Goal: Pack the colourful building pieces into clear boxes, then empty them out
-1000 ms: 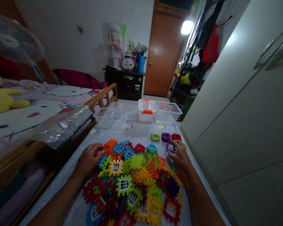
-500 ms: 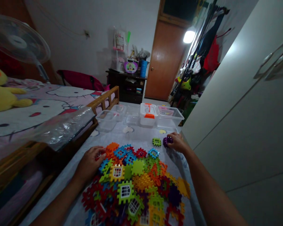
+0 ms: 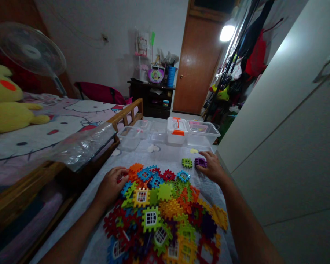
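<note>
A heap of plastic interlocking building blocks (image 3: 165, 192) in many colours covers the near part of the cloth. At its left edge, my left hand (image 3: 112, 185) is curled with its fingers around a red interlocking block (image 3: 121, 178), which is partly hidden. Beyond the heap at the right lie purple interlocking blocks (image 3: 200, 162), seemingly stacked. My right hand (image 3: 213, 168) is beside them with thumb and fingers spread apart, the thumb close to their near edge. Just left of the purple blocks lies a green window-shaped block (image 3: 187, 162). A light-blue block (image 3: 183, 176) rests at the heap's far edge.
Clear plastic bins (image 3: 129, 137) line the far end of the cloth, with a lidded box with orange clips (image 3: 177, 132) among them. A wooden bed rail (image 3: 126, 115) borders the left side, and a white wardrobe (image 3: 277, 128) stands close on the right.
My right hand has loosened its fingers from the purple blocks, which now show more fully. My left hand stays at the red block. The view has shifted slightly.
</note>
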A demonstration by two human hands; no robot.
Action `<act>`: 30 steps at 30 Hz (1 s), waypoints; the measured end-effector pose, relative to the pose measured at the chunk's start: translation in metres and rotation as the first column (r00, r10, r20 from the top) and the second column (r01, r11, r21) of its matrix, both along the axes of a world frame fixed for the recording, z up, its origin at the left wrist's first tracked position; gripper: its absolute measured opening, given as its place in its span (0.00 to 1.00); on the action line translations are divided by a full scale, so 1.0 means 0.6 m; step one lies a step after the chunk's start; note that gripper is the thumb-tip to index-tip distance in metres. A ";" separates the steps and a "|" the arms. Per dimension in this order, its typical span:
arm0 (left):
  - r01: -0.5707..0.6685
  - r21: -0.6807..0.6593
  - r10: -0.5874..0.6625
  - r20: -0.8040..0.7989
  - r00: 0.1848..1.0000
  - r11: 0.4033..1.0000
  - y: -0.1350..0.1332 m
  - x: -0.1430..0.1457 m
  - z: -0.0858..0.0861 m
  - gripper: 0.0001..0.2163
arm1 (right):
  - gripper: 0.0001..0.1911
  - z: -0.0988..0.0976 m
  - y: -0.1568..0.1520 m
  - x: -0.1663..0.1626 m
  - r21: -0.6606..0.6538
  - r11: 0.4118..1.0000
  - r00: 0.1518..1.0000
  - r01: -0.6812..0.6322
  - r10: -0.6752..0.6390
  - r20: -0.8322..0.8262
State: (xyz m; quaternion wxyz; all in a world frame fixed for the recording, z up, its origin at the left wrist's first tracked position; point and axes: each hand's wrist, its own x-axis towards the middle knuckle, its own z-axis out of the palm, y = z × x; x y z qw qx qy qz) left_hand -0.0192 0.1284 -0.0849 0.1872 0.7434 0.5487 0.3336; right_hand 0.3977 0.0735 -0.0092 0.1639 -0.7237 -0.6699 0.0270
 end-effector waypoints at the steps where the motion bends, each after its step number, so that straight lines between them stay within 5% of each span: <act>1: -0.001 0.002 0.001 0.002 1.000 1.000 0.000 0.000 0.000 0.15 | 0.25 -0.003 -0.009 -0.016 0.014 0.997 0.996 -0.079 0.080 -0.051; 3: -0.002 0.001 0.002 0.001 1.000 1.000 -0.001 0.001 0.002 0.14 | 0.21 -0.017 -0.025 -0.049 -0.034 0.981 0.974 -0.193 0.187 -0.125; 9: -0.003 -0.012 0.003 -0.008 1.000 1.000 -0.002 0.002 0.005 0.14 | 0.24 -0.059 -0.033 -0.107 -0.123 0.987 0.993 -0.107 0.100 -0.063; 16: -0.010 -0.010 0.010 -0.015 1.000 1.000 -0.003 0.004 0.008 0.14 | 0.23 -0.047 -0.036 -0.067 -0.078 0.992 0.991 -0.104 0.096 -0.091; 22: -0.012 -0.014 0.012 0.002 1.000 1.000 -0.002 0.004 0.006 0.14 | 0.25 -0.042 -0.044 -0.035 -0.228 0.969 0.995 -0.095 0.098 0.003; 30: -0.015 -0.008 0.015 0.011 1.000 1.000 -0.006 0.007 0.009 0.13 | 0.21 -0.045 -0.042 -0.034 -0.266 0.959 0.994 -0.103 0.111 0.014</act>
